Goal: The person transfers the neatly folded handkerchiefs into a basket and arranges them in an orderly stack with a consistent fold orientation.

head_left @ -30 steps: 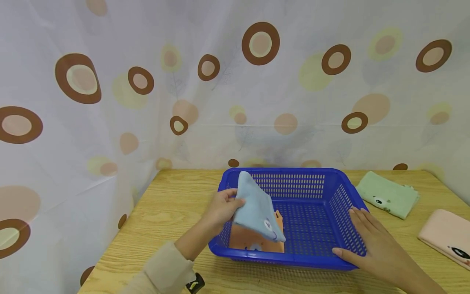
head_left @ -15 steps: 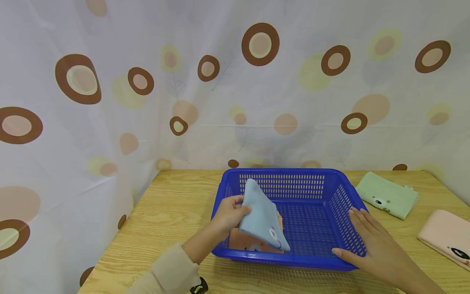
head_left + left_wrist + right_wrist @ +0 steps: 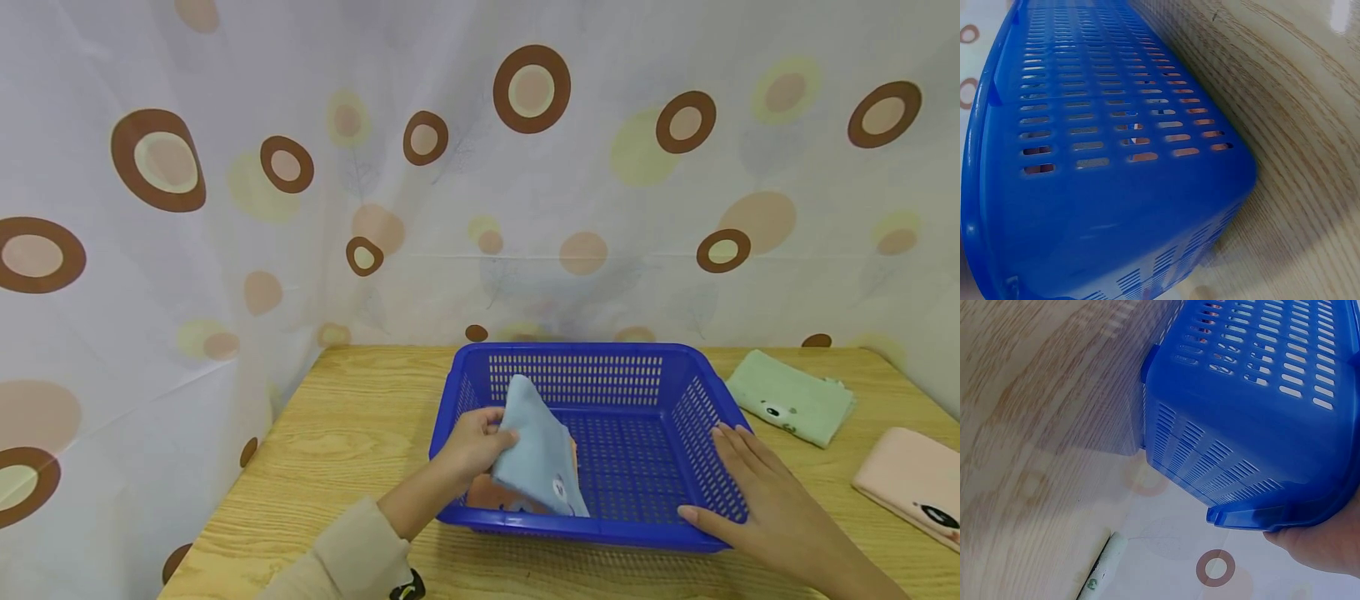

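Head view: before me, two hands, the left grip and the right grip, work at one blue basket on a wood-grain worktop. I count four cloths: two within the basket's walls, two outside to its right. The left grip pinches the light-blue cloth between thumb and fingers; the cloth slants down and to the right of the fingertips, over the one orange cloth at the near left of the basket floor. The right grip has its fingers straight and its thumb set apart, resting over the basket's right rim. One green cloth and one pink cloth lie on the worktop beyond it; one dotted curtain hangs behind.

Left wrist view: I get the basket's slotted outer wall, a face the head view mostly hides, with orange patches showing through the slots. I cannot tell the left grip's state from here.

Right wrist view: another outer corner of the basket fills the upper right, part of the right grip against its rim. The green cloth appears edge-on at the bottom.
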The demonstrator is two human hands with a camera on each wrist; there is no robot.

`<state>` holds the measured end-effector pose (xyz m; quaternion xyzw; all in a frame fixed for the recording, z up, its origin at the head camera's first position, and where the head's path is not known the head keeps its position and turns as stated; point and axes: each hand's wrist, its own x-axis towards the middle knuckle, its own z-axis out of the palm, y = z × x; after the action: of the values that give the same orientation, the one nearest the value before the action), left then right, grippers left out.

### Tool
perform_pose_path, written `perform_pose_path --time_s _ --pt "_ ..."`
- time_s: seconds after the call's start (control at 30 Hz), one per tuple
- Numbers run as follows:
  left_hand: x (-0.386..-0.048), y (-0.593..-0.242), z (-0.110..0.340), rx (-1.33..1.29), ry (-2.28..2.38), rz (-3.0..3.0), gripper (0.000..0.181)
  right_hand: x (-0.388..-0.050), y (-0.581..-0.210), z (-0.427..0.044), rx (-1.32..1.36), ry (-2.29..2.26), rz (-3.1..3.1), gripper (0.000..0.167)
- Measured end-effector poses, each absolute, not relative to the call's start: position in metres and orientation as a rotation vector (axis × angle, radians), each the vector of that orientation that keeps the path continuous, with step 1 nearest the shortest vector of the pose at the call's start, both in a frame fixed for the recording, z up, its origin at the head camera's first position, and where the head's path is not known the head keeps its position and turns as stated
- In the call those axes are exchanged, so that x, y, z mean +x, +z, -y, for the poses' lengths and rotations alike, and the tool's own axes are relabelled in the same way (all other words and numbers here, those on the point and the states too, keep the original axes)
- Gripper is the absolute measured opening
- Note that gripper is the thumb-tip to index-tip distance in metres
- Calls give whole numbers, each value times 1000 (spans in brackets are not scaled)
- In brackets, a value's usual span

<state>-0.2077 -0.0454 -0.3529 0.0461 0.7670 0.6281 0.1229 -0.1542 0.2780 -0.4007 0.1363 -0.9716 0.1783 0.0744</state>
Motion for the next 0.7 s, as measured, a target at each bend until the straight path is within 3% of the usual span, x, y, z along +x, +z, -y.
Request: perform_pose_path --time_s 0.7 --pt "-211 -359 53 179 1625 -2378 33 -155 -402 -278 413 543 2915 98"
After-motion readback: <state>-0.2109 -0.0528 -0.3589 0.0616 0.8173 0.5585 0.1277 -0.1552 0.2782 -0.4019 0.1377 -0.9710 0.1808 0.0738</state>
